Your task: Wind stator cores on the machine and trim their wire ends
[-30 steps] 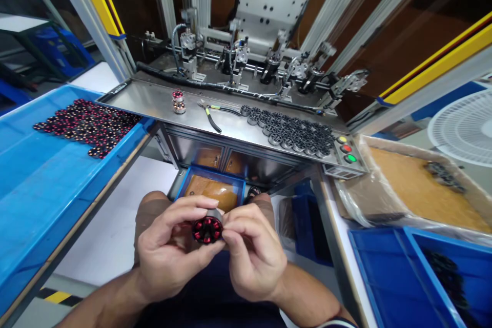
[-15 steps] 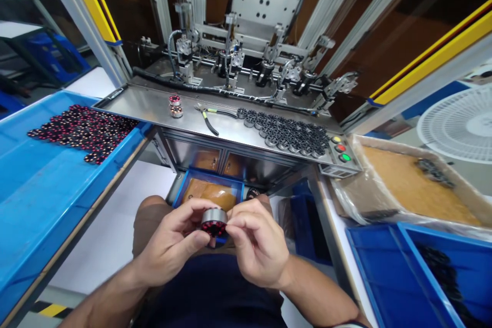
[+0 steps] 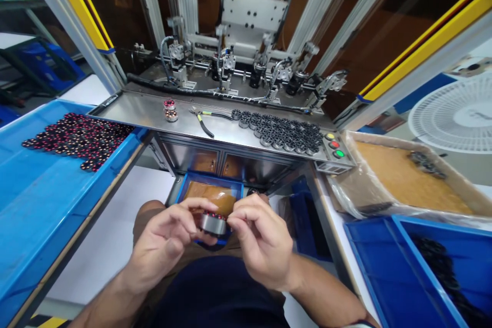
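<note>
In front of my lap I hold a motor stator point(image 3: 213, 225), a round part with a grey metal band and red and black windings along its top. My left hand point(image 3: 165, 236) grips it from the left, with fingers behind and beneath. At its right edge my right hand point(image 3: 261, 238) is closed in a pinch of thumb and forefinger. Whatever lies between those fingertips is too small to make out. Two copper-wound stators point(image 3: 170, 111) are stacked on the metal ledge point(image 3: 146, 113), beside wire cutters point(image 3: 203, 120) with green and black handles.
Several black-and-grey cores point(image 3: 280, 130) crowd the ledge, left of a button box point(image 3: 335, 147). A blue tray point(image 3: 46, 200) at left bears many wound stators point(image 3: 80, 138). At right are a lined carton point(image 3: 407, 179), blue bins point(image 3: 376, 261) and a white fan point(image 3: 457, 115). Machine clamps point(image 3: 226, 64) stand behind.
The stator has been turned over, so its red windings now face up instead of down. My left thumb has come away from its front. The view has shifted slightly.
</note>
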Motion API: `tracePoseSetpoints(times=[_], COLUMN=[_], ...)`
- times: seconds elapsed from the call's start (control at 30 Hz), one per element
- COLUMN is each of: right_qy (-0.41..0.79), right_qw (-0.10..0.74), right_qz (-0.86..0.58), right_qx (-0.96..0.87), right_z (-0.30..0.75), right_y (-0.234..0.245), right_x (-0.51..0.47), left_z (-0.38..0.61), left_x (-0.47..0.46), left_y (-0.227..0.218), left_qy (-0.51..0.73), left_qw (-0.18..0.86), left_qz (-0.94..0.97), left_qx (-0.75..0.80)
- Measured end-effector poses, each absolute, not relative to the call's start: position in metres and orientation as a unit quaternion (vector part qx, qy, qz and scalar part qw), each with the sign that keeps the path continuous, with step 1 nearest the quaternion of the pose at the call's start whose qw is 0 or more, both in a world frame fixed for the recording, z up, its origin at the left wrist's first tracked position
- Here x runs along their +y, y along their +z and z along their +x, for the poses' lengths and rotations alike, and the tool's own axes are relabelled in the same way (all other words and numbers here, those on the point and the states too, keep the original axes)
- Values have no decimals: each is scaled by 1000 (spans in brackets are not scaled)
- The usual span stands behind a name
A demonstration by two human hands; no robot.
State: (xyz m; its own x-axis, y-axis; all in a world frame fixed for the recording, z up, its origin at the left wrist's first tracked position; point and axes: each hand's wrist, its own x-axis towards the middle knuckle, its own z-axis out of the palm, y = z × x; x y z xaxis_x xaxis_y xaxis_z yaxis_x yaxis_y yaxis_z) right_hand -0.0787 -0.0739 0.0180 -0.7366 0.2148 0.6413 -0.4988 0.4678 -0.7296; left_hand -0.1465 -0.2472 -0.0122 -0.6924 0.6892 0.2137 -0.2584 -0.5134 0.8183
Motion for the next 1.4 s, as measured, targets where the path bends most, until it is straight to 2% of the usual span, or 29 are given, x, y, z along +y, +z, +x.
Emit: tracePoseSetpoints(times=[0.1, 0.2, 0.33, 0.4, 0.5, 0.6, 0.73, 0.83, 0.93, 1.03, 1.2, 1.4], right_qy=[520, 482, 424, 421, 423, 457, 600, 718, 791, 821, 829, 819], right_qw=[335, 333, 338, 342, 346, 337, 290, 200, 133, 103, 81, 94], right_qz=[115, 158, 189, 199, 188, 149, 68, 13, -13, -26, -57, -51], right_qx=[-778, -795, -819, -816, -816, -809, -742, -666, -597, -562, -551, -564], right_z=[-78, -77, -75, -74, -72, -71, -71, -72, -73, -72, -71, -72], right_y=[20, 20, 18, 18, 18, 15, 6, -3, -12, -18, -20, -17], right_x=[-70, -66, -60, -59, -61, -66, -75, -80, -82, -83, -84, -84], left_z=[-145, -144, -144, -142, -139, -138, -141, -143, -142, -142, -142, -139], left_x=[-243, -238, -236, -237, -238, -238, -240, -241, -240, -239, -240, -241], left_y=[-9, -10, -16, -18, -19, -21, -22, -21, -19, -20, -22, -23], left_qy=[851, 851, 770, 750, 771, 780, 722, 677, 664, 663, 670, 689], left_qw=[278, 276, 403, 435, 383, 271, 68, -12, -34, -28, -17, 2], left_qz=[247, 224, 225, 238, 247, 288, 394, 437, 436, 438, 440, 414], left_qx=[372, 387, 440, 438, 446, 485, 564, 592, 606, 607, 598, 596])
